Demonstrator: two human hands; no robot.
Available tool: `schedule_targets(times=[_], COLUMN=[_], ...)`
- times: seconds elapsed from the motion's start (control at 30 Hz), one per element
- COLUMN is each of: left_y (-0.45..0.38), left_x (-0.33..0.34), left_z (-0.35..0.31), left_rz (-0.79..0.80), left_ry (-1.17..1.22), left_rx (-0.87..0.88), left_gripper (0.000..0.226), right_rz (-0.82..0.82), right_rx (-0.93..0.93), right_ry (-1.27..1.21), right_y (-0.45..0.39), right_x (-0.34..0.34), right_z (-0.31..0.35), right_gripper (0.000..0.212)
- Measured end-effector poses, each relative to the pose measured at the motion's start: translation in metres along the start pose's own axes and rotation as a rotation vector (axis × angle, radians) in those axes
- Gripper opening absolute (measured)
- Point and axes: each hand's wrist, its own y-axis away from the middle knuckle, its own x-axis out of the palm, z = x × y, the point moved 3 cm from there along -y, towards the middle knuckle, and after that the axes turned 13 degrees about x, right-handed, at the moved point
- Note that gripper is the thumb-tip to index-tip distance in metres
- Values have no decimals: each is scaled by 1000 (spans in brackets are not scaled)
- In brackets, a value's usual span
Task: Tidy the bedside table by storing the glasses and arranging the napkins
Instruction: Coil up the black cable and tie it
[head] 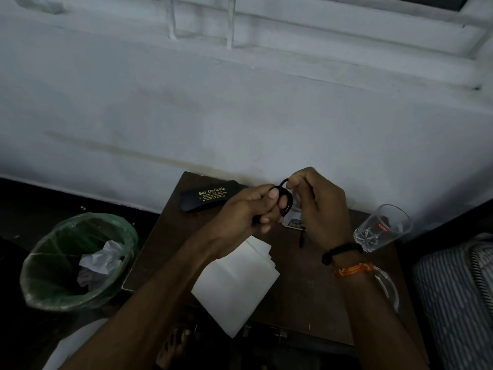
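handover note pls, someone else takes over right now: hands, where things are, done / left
Left hand and right hand both grip the black glasses above the table.
Glasses case lies closed at the table's back left corner.
Napkins sit in a loose, skewed stack at the front.
Done: glasses picked up.
Left: open the case, put the glasses in, square up the napkins.

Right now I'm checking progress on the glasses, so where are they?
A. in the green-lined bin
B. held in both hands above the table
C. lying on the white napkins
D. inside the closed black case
B: the left hand and right hand both grip the black glasses above the table.
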Motion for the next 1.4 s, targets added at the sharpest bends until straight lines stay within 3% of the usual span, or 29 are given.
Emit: schedule_targets(times=[0.13, 0.27, 0.5, 0.77, 0.9, 1.17, 1.4], left_y=[1, -4, -10, -2, -3, -3, -8], left_x=[-2, -8, -22, -19, -19, -17, -18], left_z=[-4, -2, 8, 12, 16, 15, 16], left_rz=[-123, -241, -337, -393, -342, -145, -105], left_ry=[204, 210, -48, -342, -445, -466, -391], left_rx=[-42, 19, 120, 172, 131, 61, -144], left_gripper=[27, 24, 18, 21, 25, 26, 45], right_rz=[119, 297, 648, 742, 681, 305, 223], right_rx=[42, 175, 306, 145, 41, -106, -181], right_ry=[92, 158, 272, 295, 288, 283, 273], right_y=[2, 6, 20, 23, 24, 14, 13], right_x=[14, 23, 33, 35, 31, 7, 7], right_z=[-11, -13, 1, 24, 31, 21, 13], right_gripper=[23, 32, 35, 24, 23, 18, 9])
